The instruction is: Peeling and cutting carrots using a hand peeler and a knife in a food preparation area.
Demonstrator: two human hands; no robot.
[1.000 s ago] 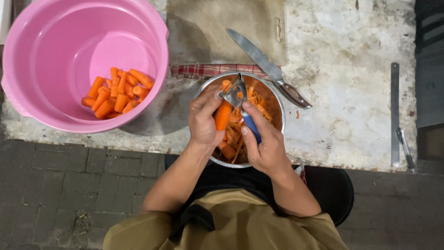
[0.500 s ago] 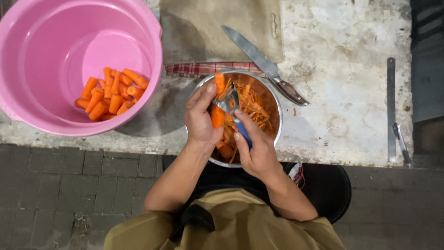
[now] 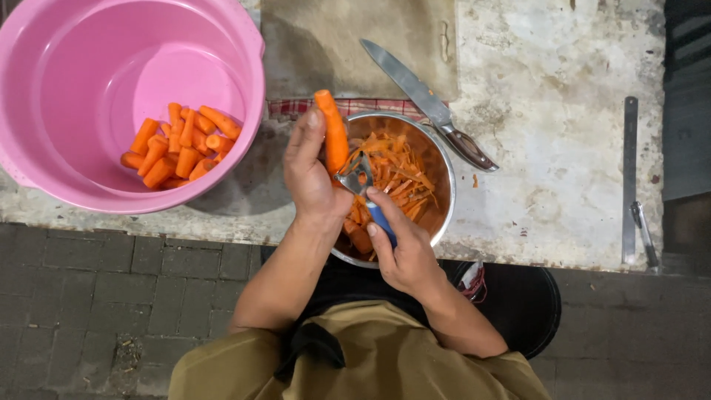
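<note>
Here my left hand [image 3: 311, 174] grips a carrot [image 3: 333, 133] upright over the metal bowl [image 3: 443, 185] of peelings, while my right hand [image 3: 404, 248] is closed around the peeler [image 3: 359, 178], its blade against the carrot. Far left, the pink tub [image 3: 67, 185] holds peeled pieces; a knife [image 3: 422, 100] lies far right.

My left hand [image 3: 311, 174] grips a carrot [image 3: 333, 130], its tip pointing away from me, over the metal bowl [image 3: 443, 185] of peelings at the near edge of the worn countertop [image 3: 563, 170]. My right hand [image 3: 404, 248] holds the blue-handled peeler [image 3: 359, 178], blade against the carrot. A pink basin [image 3: 89, 67] of cut carrot pieces [image 3: 178, 144] sits at the left edge; a knife [image 3: 429, 104] lies just beyond the bowl.
</note>
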